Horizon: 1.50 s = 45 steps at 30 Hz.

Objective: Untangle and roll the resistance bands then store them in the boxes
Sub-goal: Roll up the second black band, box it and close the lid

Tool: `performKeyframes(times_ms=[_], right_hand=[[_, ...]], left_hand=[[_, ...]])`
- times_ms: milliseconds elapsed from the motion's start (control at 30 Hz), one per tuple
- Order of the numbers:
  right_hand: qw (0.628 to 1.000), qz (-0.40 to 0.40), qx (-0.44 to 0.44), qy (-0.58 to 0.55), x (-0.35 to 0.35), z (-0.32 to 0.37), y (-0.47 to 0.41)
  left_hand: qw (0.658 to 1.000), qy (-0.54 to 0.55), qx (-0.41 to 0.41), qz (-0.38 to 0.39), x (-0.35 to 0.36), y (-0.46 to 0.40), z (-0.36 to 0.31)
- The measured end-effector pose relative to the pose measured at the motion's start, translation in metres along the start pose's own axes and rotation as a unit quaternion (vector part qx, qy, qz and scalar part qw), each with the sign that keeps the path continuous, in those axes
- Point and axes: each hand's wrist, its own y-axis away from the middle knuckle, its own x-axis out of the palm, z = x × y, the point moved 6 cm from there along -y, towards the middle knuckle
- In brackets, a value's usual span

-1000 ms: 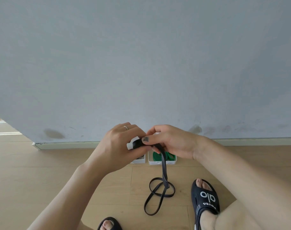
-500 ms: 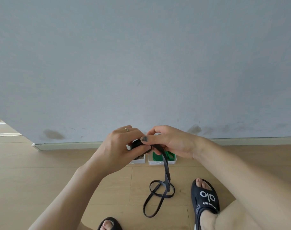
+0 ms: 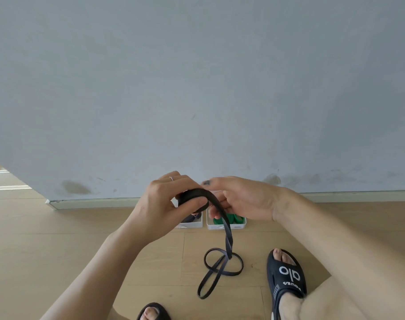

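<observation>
On the floor nearest the feet, the black band's (image 3: 222,271) loose loops are lying, its tail running straight up to the hands. Left hand (image 3: 164,204) is gripping the rolled coil; right hand (image 3: 240,199) is pinching the strand beside it. Beyond, boxes (image 3: 227,225) are waiting.

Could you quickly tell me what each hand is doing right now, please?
Left hand: grips the rolled part of the black band.
Right hand: fingers curled on the same band.
</observation>
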Motion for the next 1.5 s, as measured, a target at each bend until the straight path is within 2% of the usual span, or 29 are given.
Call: performKeyframes(times_ms=[67,167,267,467,633,700,833,1000,1100,1233,1367,1500], right_hand=[[1.000,0.025,-0.008,0.006,0.002,0.001,0.001],[0.999,-0.041,-0.017,-0.004,-0.006,-0.003,-0.003],[0.995,-0.085,-0.016,0.041,-0.008,-0.004,-0.004],[1.000,0.013,-0.007,-0.003,0.000,-0.001,-0.001],[0.996,-0.086,-0.011,0.019,-0.004,-0.004,-0.005],[0.996,-0.081,-0.007,0.029,-0.003,-0.005,-0.005],[0.999,-0.006,0.021,0.040,0.003,-0.003,0.003],[0.994,-0.085,-0.054,0.032,-0.014,0.006,0.003],[0.993,-0.089,-0.075,-0.003,-0.016,0.011,0.004],[0.997,-0.063,-0.037,-0.023,-0.012,0.002,0.002],[0.998,0.005,0.021,-0.056,0.003,-0.007,0.001],[0.994,0.030,0.009,-0.109,0.011,-0.004,-0.002]], left_hand=[[1.000,0.010,-0.009,0.005,0.001,0.002,0.002],[1.000,-0.022,-0.006,0.007,0.002,0.001,0.005],[0.995,-0.089,0.030,0.016,0.006,-0.002,0.000],[1.000,0.018,-0.022,-0.003,0.001,0.001,0.004],[0.999,-0.032,-0.006,0.012,0.004,0.000,0.004],[1.000,-0.027,0.000,0.007,0.005,0.000,0.002],[0.997,0.048,-0.067,-0.003,-0.002,0.003,0.010],[0.984,0.113,-0.139,0.006,-0.007,0.006,0.026],[0.984,0.107,-0.142,0.001,-0.010,0.003,0.024],[0.981,0.126,-0.150,-0.007,-0.009,0.004,0.025],[0.976,0.144,-0.162,-0.018,-0.007,0.008,0.027],[0.976,0.143,-0.161,-0.032,-0.008,0.008,0.029]])
